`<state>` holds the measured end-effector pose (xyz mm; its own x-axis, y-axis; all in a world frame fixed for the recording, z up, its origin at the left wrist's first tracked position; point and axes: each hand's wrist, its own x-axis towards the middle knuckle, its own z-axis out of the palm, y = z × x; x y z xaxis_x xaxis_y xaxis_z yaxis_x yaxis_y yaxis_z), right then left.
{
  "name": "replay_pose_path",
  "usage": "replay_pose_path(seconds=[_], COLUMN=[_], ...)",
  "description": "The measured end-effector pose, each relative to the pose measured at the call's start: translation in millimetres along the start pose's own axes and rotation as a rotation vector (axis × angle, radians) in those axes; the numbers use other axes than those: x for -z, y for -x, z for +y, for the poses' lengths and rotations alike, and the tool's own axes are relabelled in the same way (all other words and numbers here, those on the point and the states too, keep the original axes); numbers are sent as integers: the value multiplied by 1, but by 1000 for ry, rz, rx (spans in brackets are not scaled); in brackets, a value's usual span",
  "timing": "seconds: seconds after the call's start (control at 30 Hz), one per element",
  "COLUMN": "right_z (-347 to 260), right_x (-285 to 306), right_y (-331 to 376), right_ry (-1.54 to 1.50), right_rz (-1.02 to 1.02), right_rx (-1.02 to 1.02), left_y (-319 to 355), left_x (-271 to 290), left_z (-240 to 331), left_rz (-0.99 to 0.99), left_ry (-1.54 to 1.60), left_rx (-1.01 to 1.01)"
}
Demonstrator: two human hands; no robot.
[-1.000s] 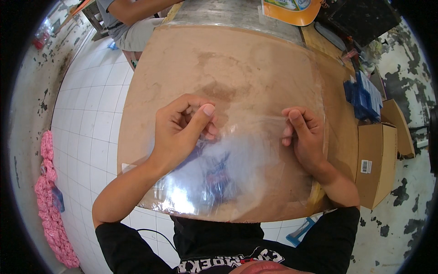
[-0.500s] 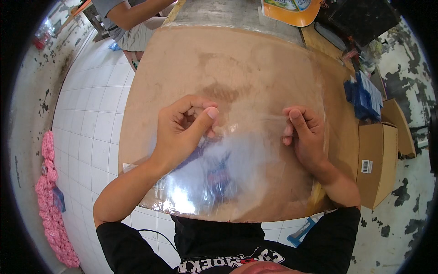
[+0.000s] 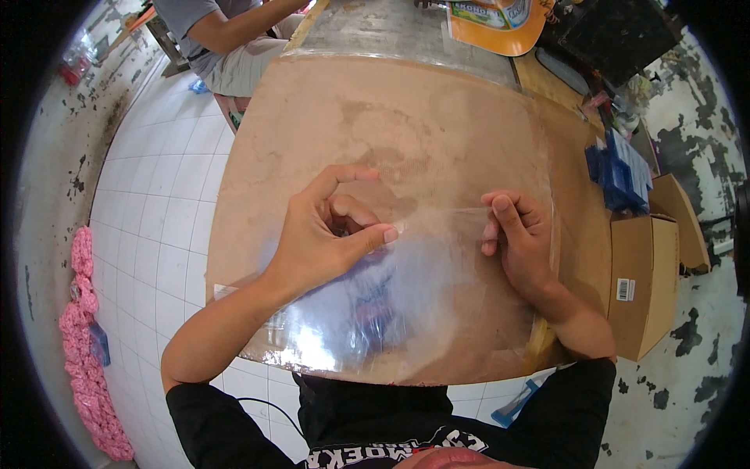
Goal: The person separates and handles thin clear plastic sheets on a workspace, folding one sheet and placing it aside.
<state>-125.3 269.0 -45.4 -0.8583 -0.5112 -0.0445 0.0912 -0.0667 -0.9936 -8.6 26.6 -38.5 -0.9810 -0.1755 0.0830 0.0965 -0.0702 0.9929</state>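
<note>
Thin clear plastic film (image 3: 437, 250) stretches between my hands, its upper edge hard to make out. My right hand (image 3: 516, 234) pinches that edge between thumb and fingertips. At the middle of the board, my left hand (image 3: 332, 223) has its forefinger and thumb well apart, the other fingers curled. Its thumb tip is by the film; whether it touches cannot be told. Below the hands, a glossy plastic-covered area (image 3: 312, 340) reflects light, with a blue-purple patch (image 3: 373, 301) showing through. All this is over a brown cardboard sheet (image 3: 305, 102) on the table.
Blue packets (image 3: 621, 172) sit at the right, above an opened cardboard box (image 3: 642, 281). A yellow-orange printed piece (image 3: 500, 23) and a black box (image 3: 617, 39) are at the far right. Another person (image 3: 234, 47) sits far left. Pink bundles (image 3: 86, 344) hang leftward over white tiles (image 3: 172, 227).
My left hand has shifted slightly right; its thumb has dropped away from the forefinger, widening the gap. My right hand keeps its pinch, a little lower. The view has shifted slightly.
</note>
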Motion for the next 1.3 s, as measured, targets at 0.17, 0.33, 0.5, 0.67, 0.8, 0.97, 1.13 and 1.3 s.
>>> replay_pose_path(seconds=[0.17, 0.33, 0.5, 0.67, 0.8, 0.97, 1.13, 1.3], right_z=[-1, -2, 0, 3, 4, 4, 2, -12], right_x=[-1, 0, 3, 5, 4, 5, 1, 3], right_y=[0, -1, -5, -6, -6, -3, -1, 4], right_ry=[4, -50, -139, -176, -182, -107, -74, -140], right_rz=[11, 67, 98, 101, 95, 47, -5, -11], right_rx=[-12, -40, -41, -28, -23, 8, 14, -52], left_y=[0, -1, -3, -5, -2, 1, 2, 5], left_x=[2, 3, 4, 8, 10, 2, 0, -1], left_z=[0, -4, -7, -14, -7, -9, 2, 30], left_rz=[1, 79, 179, 157, 103, 34, 63, 73], left_ry=[-35, 43, 121, 151, 300, 125, 12, -26], left_rx=[-5, -87, -122, -160, -16, -127, -20, 3])
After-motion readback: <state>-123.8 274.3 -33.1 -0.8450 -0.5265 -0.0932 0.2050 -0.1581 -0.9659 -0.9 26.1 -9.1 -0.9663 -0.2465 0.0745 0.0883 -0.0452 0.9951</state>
